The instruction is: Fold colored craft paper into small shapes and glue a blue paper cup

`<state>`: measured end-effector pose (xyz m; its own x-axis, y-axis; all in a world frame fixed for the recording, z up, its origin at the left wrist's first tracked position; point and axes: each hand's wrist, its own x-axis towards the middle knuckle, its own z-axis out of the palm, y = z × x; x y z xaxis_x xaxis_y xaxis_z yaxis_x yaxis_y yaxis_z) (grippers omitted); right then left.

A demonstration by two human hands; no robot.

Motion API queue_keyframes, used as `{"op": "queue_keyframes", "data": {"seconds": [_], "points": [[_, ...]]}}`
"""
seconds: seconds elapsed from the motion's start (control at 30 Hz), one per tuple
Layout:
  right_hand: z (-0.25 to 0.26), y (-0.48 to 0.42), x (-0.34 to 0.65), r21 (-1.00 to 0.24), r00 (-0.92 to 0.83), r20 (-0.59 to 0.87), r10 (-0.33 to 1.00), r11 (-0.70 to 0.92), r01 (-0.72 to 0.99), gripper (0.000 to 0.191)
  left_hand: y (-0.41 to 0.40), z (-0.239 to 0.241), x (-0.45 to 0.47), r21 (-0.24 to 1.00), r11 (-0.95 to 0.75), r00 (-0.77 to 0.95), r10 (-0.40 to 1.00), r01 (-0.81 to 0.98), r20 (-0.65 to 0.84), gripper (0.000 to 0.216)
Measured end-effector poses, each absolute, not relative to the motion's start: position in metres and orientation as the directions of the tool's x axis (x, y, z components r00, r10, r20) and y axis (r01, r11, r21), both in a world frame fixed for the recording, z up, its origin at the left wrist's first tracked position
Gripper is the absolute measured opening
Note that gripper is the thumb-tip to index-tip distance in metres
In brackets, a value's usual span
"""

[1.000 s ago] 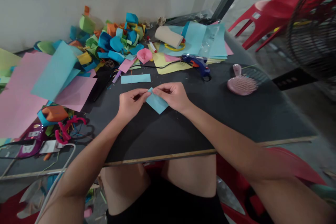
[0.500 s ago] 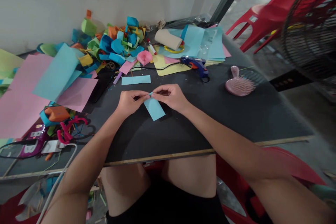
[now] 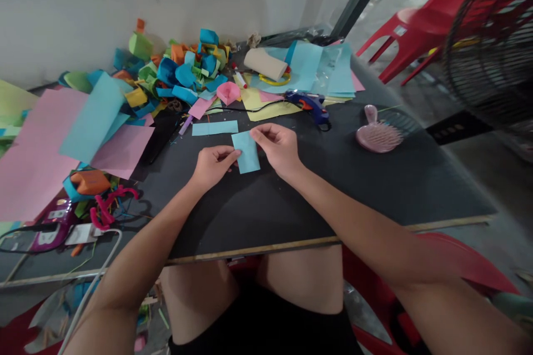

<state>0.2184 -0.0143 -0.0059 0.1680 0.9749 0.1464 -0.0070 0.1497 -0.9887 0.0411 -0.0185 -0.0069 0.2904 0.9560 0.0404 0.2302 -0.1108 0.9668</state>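
A small light-blue piece of paper (image 3: 247, 154) is held between my two hands above the dark table. My left hand (image 3: 214, 165) pinches its left edge between thumb and fingers. At its upper right corner, my right hand (image 3: 278, 145) grips the paper with thumb and fingertips. Just beyond lies a light-blue paper strip (image 3: 215, 128) with a crease across it. A pink folded paper piece (image 3: 229, 92) rests farther back, near the blue glue gun (image 3: 310, 104).
Folded colored paper pieces (image 3: 179, 69) are heaped against the wall. Paper sheets (image 3: 41, 144) cover the left side. A pink hairbrush (image 3: 378, 136) lies on the right, with a fan (image 3: 491, 39) beyond the table's edge. A beige roll (image 3: 266, 62) sits at the back.
My hands have moved apart; the left slid down to the paper's left edge and the right rose to its upper right corner. The paper has turned more upright and shifted slightly away from me.
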Motion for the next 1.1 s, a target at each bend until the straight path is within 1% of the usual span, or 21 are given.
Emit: {"op": "queue_keyframes", "data": {"seconds": [0.03, 0.1, 0.17, 0.2, 0.27, 0.33, 0.47, 0.57, 0.63, 0.73, 0.83, 0.93, 1.1], "points": [[-0.006, -0.014, 0.219, -0.993, 0.135, 0.108, 0.985, 0.113, -0.032, 0.042, -0.018, -0.008, 0.041, 0.964, -0.113, 0.277, 0.960, 0.239, 0.044, 0.030], [-0.005, -0.014, 0.221, -0.999, -0.007, 0.021, 1.000, 0.021, -0.047, 0.044, -0.017, -0.008, 0.039, 0.960, -0.125, 0.240, 0.969, 0.251, 0.064, 0.027], [-0.005, -0.015, 0.224, -0.999, -0.141, -0.029, 0.990, -0.027, 0.018, 0.043, -0.016, -0.008, 0.037, 0.955, -0.139, 0.204, 0.975, 0.260, 0.087, 0.027], [-0.005, -0.016, 0.225, -0.998, -0.172, -0.032, 0.985, -0.022, 0.061, 0.042, -0.015, -0.007, 0.036, 0.955, -0.143, 0.191, 0.977, 0.260, 0.094, 0.027], [-0.005, -0.018, 0.225, -0.994, -0.173, -0.011, 0.985, 0.008, 0.108, 0.039, -0.015, -0.006, 0.035, 0.960, -0.139, 0.187, 0.978, 0.243, 0.095, 0.028], [-0.005, -0.018, 0.225, -0.995, -0.149, -0.004, 0.989, 0.011, 0.095, 0.035, -0.015, -0.005, 0.035, 0.970, -0.125, 0.218, 0.973, 0.209, 0.079, 0.030], [-0.005, -0.017, 0.224, -0.996, -0.175, -0.088, 0.981, -0.088, 0.007, 0.032, -0.016, -0.006, 0.035, 0.987, -0.060, 0.277, 0.961, 0.150, 0.017, 0.034], [-0.007, -0.015, 0.223, -0.983, -0.234, -0.140, 0.962, -0.164, -0.087, 0.040, -0.015, -0.008, 0.035, 0.997, -0.013, 0.259, 0.966, 0.073, -0.007, 0.039], [-0.009, -0.014, 0.223, -0.973, -0.245, -0.148, 0.958, -0.185, -0.137, 0.040, -0.014, -0.010, 0.035, 1.000, -0.010, 0.244, 0.970, 0.021, 0.005, 0.041], [-0.011, -0.014, 0.221, -0.967, -0.234, -0.124, 0.964, -0.170, -0.188, 0.037, -0.011, -0.011, 0.034, 0.999, -0.039, 0.227, 0.973, -0.015, 0.041, 0.038], [-0.013, -0.014, 0.221, -0.976, -0.234, -0.060, 0.970, -0.107, -0.192, 0.032, -0.010, -0.012, 0.033, 0.997, -0.072, 0.222, 0.972, -0.022, 0.075, 0.034], [-0.015, -0.013, 0.221, -0.982, -0.228, -0.018, 0.973, -0.060, -0.180, 0.027, -0.010, -0.012, 0.031, 0.996, -0.082, 0.242, 0.966, -0.023, 0.085, 0.029], [-0.023, -0.010, 0.222, -0.976, -0.241, 0.013, 0.970, -0.040, -0.213, 0.023, -0.012, -0.011, 0.031, 0.996, -0.086, 0.286, 0.954, -0.030, 0.091, 0.026]]}}
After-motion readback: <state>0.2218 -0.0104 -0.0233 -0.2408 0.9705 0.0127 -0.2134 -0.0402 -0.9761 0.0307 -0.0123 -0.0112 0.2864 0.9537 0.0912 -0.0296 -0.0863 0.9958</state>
